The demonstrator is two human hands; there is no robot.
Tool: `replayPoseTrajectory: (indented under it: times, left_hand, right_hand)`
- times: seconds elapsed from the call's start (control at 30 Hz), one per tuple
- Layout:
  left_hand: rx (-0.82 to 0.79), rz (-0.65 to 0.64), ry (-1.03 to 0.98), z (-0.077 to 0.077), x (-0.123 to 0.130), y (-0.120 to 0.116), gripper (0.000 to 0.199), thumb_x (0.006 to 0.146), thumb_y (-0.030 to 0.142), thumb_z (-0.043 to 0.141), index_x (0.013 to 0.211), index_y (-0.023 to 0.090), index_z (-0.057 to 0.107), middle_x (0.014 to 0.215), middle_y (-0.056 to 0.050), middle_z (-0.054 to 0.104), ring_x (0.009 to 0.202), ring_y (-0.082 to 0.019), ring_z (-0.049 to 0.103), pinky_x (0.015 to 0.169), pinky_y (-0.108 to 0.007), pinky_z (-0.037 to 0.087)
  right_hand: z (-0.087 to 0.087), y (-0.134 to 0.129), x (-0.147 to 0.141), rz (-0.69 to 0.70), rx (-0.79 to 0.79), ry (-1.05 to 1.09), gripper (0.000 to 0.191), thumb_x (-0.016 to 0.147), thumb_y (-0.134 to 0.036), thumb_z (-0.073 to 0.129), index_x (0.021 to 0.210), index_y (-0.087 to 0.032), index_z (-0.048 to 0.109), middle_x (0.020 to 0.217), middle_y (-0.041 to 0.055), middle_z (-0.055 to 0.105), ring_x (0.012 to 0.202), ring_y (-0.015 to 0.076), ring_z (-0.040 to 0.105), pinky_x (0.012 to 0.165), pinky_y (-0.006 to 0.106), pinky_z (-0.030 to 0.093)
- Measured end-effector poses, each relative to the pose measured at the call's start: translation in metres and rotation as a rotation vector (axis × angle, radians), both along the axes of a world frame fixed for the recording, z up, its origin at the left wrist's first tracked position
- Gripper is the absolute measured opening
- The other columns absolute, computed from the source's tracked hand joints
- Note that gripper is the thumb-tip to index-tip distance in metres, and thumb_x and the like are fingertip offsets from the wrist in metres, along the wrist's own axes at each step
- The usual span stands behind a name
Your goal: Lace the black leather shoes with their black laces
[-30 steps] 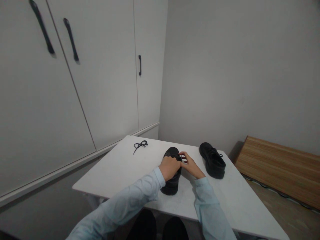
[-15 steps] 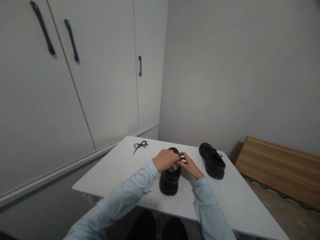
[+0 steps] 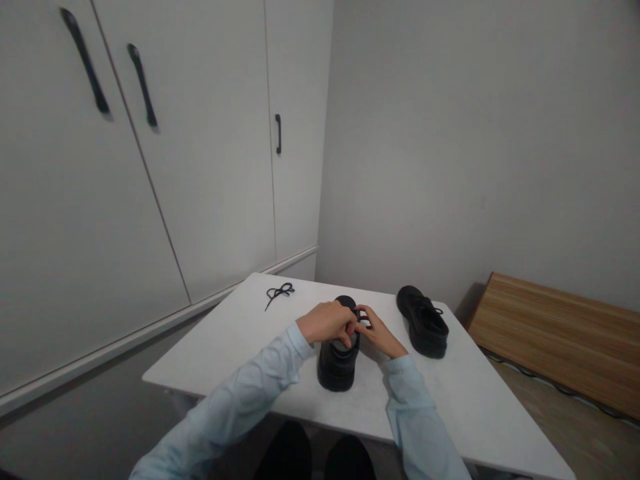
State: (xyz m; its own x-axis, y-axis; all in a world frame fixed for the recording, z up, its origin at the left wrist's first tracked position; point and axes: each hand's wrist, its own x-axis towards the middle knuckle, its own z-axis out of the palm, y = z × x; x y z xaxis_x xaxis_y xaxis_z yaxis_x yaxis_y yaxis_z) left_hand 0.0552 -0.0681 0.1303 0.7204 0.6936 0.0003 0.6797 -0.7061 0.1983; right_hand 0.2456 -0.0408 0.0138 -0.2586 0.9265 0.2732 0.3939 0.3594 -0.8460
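Note:
A black lace-up shoe (image 3: 337, 373) stands on the white table, its heel toward me and its toe pointing away. Over its lacing area lies my left hand (image 3: 329, 322), fingers curled and closed; what they pinch is hidden. From the right side my right hand (image 3: 376, 331) meets it, with fingers bent and tips together close to the left fingers. Any lace between the two hands is too small to make out. The matching black shoe (image 3: 425, 325), laced, stands farther right. A loose black shoelace (image 3: 281, 291) lies looped at the table's far left.
The white table (image 3: 225, 357) reaches close to my knees. White cabinets (image 3: 215, 167) with black handles rise on the left, and a grey wall (image 3: 450, 147) stands behind. To the right is a wood-grain board (image 3: 560, 333), with a cable along its lower edge.
My left hand has shifted slightly to the left, its thumb now showing lower over the shoe opening. My right hand stays nearly where it was.

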Motion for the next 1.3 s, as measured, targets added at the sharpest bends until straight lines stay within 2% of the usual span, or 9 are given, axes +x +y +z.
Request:
replayPoseTrajectory:
  times: [0.17, 0.33, 0.47, 0.57, 0.63, 0.77, 0.83, 1.0, 1.3]
  left_hand:
    - [-0.060, -0.024, -0.095, 0.003, -0.007, 0.002, 0.016, 0.066, 0.033, 0.076, 0.076, 0.021, 0.070, 0.068, 0.002, 0.067, 0.065, -0.012, 0.061, 0.055, -0.018, 0.035]
    - [-0.084, -0.060, -0.088, 0.005, -0.005, -0.011, 0.020, 0.063, 0.032, 0.078, 0.078, 0.021, 0.070, 0.065, 0.002, 0.066, 0.062, -0.012, 0.060, 0.053, -0.019, 0.034]
    - [0.006, -0.043, -0.063, 0.004, -0.004, -0.029, 0.023, 0.065, 0.033, 0.077, 0.085, 0.024, 0.070, 0.072, 0.001, 0.068, 0.071, -0.017, 0.063, 0.056, -0.021, 0.036]
    - [0.087, -0.014, -0.057, 0.001, -0.009, -0.042, 0.019, 0.073, 0.037, 0.070, 0.087, 0.024, 0.070, 0.082, -0.002, 0.068, 0.079, -0.020, 0.063, 0.062, -0.024, 0.041]
    - [0.144, -0.006, -0.062, -0.002, -0.017, -0.049, 0.026, 0.076, 0.040, 0.067, 0.095, 0.022, 0.068, 0.089, -0.005, 0.066, 0.083, -0.022, 0.061, 0.066, -0.026, 0.043]
    - [0.207, -0.055, -0.086, -0.014, -0.031, -0.057, 0.055, 0.065, 0.045, 0.075, 0.113, 0.024, 0.060, 0.105, -0.006, 0.061, 0.094, -0.024, 0.056, 0.073, -0.031, 0.044]
    - [0.214, -0.048, -0.099, -0.020, -0.031, -0.059, 0.049, 0.068, 0.041, 0.074, 0.112, 0.026, 0.060, 0.105, -0.005, 0.062, 0.096, -0.023, 0.055, 0.076, -0.032, 0.042]
    - [0.290, 0.041, -0.141, -0.033, -0.021, -0.062, 0.016, 0.083, 0.030, 0.061, 0.098, 0.025, 0.068, 0.092, -0.002, 0.066, 0.093, -0.020, 0.053, 0.078, -0.033, 0.039]
    - [0.321, 0.060, -0.352, -0.034, -0.027, -0.074, 0.015, 0.087, 0.025, 0.056, 0.096, 0.025, 0.068, 0.083, -0.001, 0.064, 0.085, -0.018, 0.047, 0.075, -0.030, 0.038]
  right_hand:
    - [-0.002, 0.002, 0.001, 0.001, 0.008, 0.011, 0.045, 0.077, -0.044, 0.061, 0.114, -0.023, 0.048, 0.121, 0.0090, 0.053, 0.107, 0.0241, 0.053, 0.082, 0.038, 0.048]
    - [-0.002, 0.002, 0.002, 0.013, 0.002, 0.022, 0.046, 0.076, -0.046, 0.061, 0.115, -0.023, 0.048, 0.122, 0.0096, 0.052, 0.106, 0.0237, 0.054, 0.081, 0.037, 0.048]
    - [-0.004, 0.004, 0.001, -0.001, 0.009, 0.021, 0.045, 0.076, -0.045, 0.061, 0.113, -0.022, 0.050, 0.121, 0.0102, 0.053, 0.104, 0.0241, 0.055, 0.080, 0.038, 0.049]
    - [-0.006, 0.004, 0.002, -0.003, 0.012, 0.018, 0.045, 0.076, -0.046, 0.061, 0.113, -0.023, 0.050, 0.120, 0.0101, 0.053, 0.104, 0.0242, 0.055, 0.080, 0.038, 0.049]
    - [-0.006, 0.004, 0.003, 0.002, 0.006, 0.011, 0.047, 0.076, -0.047, 0.061, 0.115, -0.023, 0.049, 0.119, 0.0100, 0.053, 0.104, 0.0242, 0.055, 0.081, 0.039, 0.049]
    - [-0.005, 0.003, 0.003, 0.019, -0.009, 0.002, 0.049, 0.076, -0.048, 0.060, 0.117, -0.022, 0.048, 0.121, 0.0101, 0.053, 0.106, 0.0248, 0.054, 0.082, 0.039, 0.048]
    - [-0.004, 0.003, 0.003, 0.014, -0.007, 0.006, 0.050, 0.076, -0.049, 0.060, 0.116, -0.022, 0.048, 0.121, 0.0104, 0.053, 0.105, 0.0249, 0.054, 0.082, 0.039, 0.049]
    - [-0.004, 0.003, 0.002, 0.002, 0.000, -0.001, 0.048, 0.076, -0.048, 0.060, 0.115, -0.022, 0.048, 0.121, 0.0114, 0.053, 0.103, 0.0254, 0.055, 0.079, 0.038, 0.049]
    - [-0.003, 0.002, 0.002, 0.008, -0.011, 0.001, 0.050, 0.077, -0.050, 0.059, 0.116, -0.021, 0.047, 0.120, 0.0117, 0.053, 0.102, 0.0258, 0.056, 0.079, 0.039, 0.048]
